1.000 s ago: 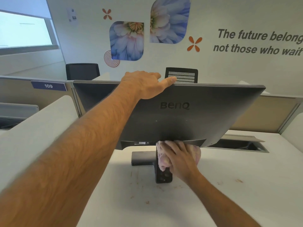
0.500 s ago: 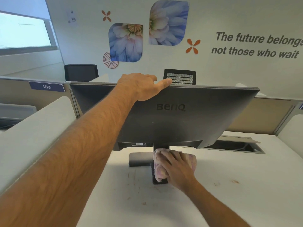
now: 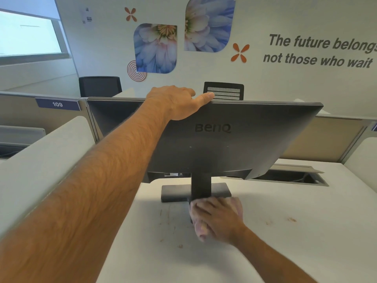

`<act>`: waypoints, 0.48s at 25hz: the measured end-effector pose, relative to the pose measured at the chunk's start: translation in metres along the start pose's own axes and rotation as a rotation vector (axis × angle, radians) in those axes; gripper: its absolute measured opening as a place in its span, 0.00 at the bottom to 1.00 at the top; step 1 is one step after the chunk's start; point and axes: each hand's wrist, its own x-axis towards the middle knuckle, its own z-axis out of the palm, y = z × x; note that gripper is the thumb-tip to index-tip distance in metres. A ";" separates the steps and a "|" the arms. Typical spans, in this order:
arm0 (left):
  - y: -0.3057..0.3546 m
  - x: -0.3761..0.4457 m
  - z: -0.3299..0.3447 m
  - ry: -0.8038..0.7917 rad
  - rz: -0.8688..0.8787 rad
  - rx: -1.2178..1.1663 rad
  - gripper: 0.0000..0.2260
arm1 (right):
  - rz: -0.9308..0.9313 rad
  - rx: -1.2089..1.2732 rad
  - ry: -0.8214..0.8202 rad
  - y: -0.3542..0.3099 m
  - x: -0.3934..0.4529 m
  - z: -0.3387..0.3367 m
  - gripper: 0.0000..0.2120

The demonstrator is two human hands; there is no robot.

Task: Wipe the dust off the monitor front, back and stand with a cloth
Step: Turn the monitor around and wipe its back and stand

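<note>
Left hand (image 3: 179, 103) reaches across, arm extended, and grips the top edge of the monitor (image 3: 234, 139), thumb lying along the rim. Monitor's back faces the person; it is tilted. Right hand (image 3: 217, 218) presses a bunched pinkish cloth (image 3: 201, 228) against the foot of the stand (image 3: 201, 189), fingers curled over it. White desk (image 3: 285, 231) shows brown specks. Two black chairs (image 3: 100, 85) behind the partition.
</note>
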 end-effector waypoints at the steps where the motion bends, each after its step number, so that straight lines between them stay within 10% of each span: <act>1: 0.000 0.000 0.000 0.000 0.000 -0.001 0.40 | -0.096 -0.035 -0.113 -0.005 -0.008 0.008 0.36; 7: 0.001 0.001 0.000 -0.004 0.005 -0.005 0.40 | 0.106 0.128 0.086 0.000 -0.006 0.002 0.35; 12: 0.000 0.000 0.000 -0.005 0.000 0.002 0.40 | 0.005 0.137 -0.143 -0.012 -0.017 0.007 0.26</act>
